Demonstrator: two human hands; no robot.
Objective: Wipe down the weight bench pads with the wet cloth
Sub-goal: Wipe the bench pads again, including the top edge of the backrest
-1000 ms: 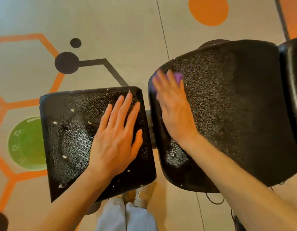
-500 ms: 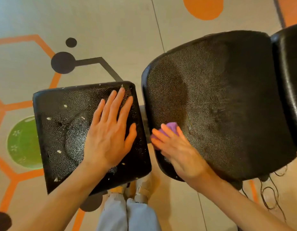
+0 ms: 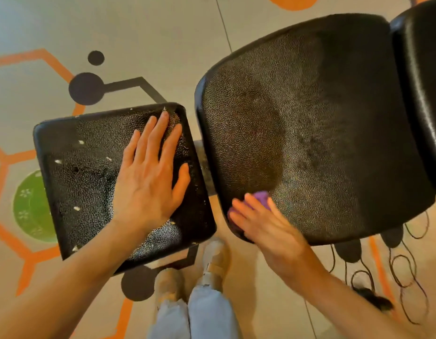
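Two black textured bench pads lie below me. The small square pad (image 3: pixel 85 172) on the left is worn, with white nicks in its cover. My left hand (image 3: pixel 151 177) rests flat on its right half, fingers spread. The large pad (image 3: pixel 322 123) on the right shows a damp sheen. My right hand (image 3: pixel 263 223) presses a purple cloth (image 3: pixel 262 198) onto that pad's near left corner; only a bit of cloth shows past my fingers. A third black pad (image 3: pixel 424 77) adjoins at the far right.
The floor carries orange hexagon lines, black dots and a green circle (image 3: pixel 31 209). My shoes (image 3: pixel 214 260) and light jeans stand between the pads at the near edge. Thin dark cables (image 3: pixel 407 270) lie looped on the floor under the large pad's right side.
My right hand swept the cloth from the far left edge of the large pad down to its near left corner. My left hand stayed planted on the small pad.
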